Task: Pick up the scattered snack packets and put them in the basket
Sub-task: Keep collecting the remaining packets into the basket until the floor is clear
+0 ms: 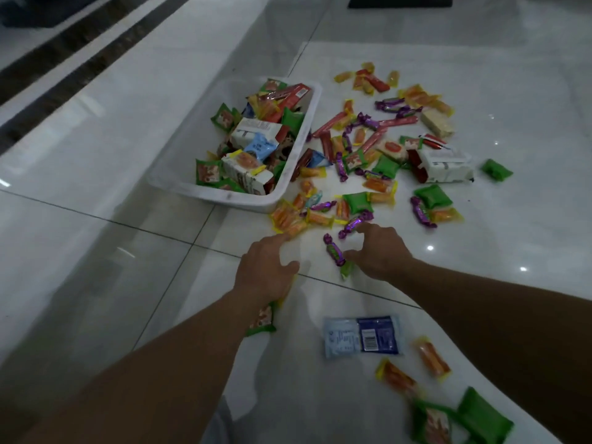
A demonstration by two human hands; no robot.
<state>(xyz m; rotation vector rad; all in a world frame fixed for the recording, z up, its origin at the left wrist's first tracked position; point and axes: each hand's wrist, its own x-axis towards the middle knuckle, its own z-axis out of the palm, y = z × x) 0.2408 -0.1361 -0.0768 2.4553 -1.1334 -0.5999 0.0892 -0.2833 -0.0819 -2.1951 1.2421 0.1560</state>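
The floor is glossy white tile, with dark brown stripes crossing the upper left. The basket is milky white. The green packets are bright and plain. The orange packets have yellow edges, and the sticks are red. The candies are purple with a green patch. The blue packet is half pale blue and half dark blue, with a white barcode. The carton is white with red.

Glossy white tiled floor shows bright light spots, dark stripes at left, a dark mat beyond.
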